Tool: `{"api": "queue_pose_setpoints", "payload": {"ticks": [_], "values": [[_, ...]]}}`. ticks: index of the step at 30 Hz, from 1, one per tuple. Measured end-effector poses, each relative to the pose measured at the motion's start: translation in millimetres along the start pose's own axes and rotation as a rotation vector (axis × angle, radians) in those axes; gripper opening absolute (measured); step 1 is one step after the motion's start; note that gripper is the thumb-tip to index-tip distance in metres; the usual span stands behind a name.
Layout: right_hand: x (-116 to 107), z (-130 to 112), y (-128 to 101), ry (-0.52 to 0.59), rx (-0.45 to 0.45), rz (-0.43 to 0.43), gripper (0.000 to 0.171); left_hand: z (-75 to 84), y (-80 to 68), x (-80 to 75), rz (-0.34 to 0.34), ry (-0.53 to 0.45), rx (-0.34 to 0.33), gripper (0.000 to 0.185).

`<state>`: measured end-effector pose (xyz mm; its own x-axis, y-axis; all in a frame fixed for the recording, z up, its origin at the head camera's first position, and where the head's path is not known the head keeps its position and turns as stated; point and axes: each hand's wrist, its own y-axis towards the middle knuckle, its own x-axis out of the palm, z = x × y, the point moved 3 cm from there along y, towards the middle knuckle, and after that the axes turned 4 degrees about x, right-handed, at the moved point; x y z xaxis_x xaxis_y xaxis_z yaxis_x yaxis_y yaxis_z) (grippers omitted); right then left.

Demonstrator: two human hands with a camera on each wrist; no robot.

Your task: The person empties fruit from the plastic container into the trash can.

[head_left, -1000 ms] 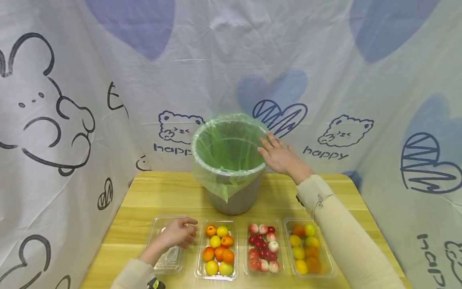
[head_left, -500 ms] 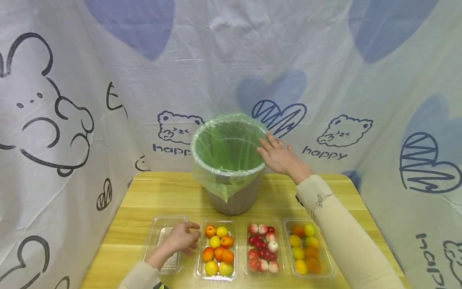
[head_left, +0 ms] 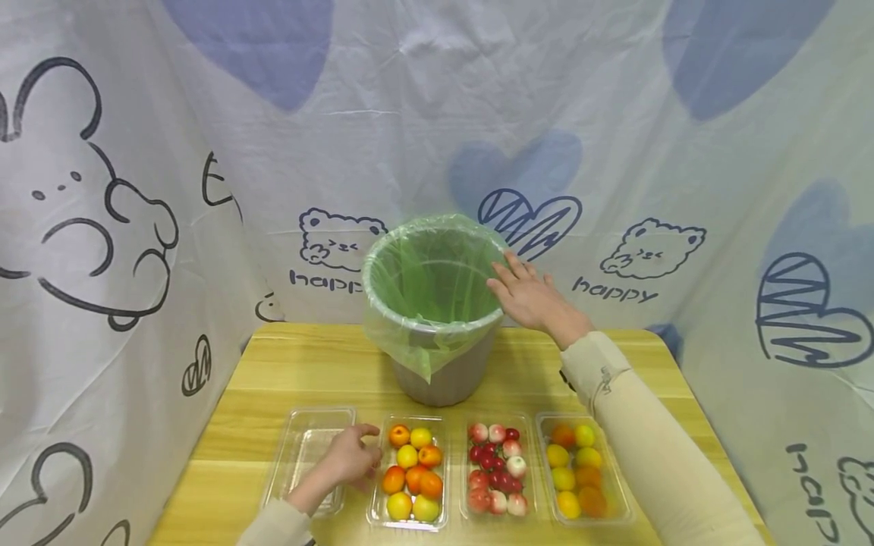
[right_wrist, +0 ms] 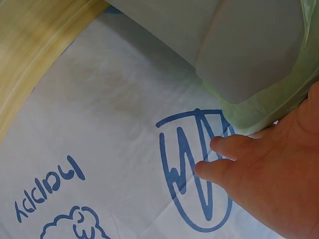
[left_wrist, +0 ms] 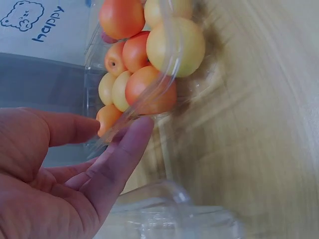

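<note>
The person's right hand (head_left: 529, 297) lies with its fingers straight and slightly spread against the rim of the grey plastic bin lined with a translucent green bag (head_left: 437, 356), which stands at the back middle of the pale wooden table (head_left: 232, 425). The left hand (head_left: 348, 457), fingers loosely bent and holding nothing, hovers between the empty clear plastic tray (head_left: 303, 455) and the clear tray of orange and yellow round fruits (head_left: 410, 474), a fingertip touching that tray's edge in the left wrist view. To the right, in the same row, sit a clear tray of small red and pink fruits (head_left: 496, 464) and another clear tray of yellow and orange fruits (head_left: 576, 466).
</note>
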<state>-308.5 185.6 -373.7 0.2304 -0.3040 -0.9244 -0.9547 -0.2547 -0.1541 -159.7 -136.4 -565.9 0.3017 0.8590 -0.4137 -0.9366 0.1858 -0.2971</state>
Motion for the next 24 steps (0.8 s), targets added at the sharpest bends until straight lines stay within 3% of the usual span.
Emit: {"api": "queue_pose_setpoints", "payload": {"ticks": [10,24], "values": [[0,0,-1,0.003,-0.002,0.003,0.067,-3.1,-3.3,7.4,-0.026,0.012,0.032,0.048],[1,1,1,0.004,-0.008,0.008,0.066,-4.0,-5.4,11.0,-0.096,-0.113,0.045,0.035]]}}
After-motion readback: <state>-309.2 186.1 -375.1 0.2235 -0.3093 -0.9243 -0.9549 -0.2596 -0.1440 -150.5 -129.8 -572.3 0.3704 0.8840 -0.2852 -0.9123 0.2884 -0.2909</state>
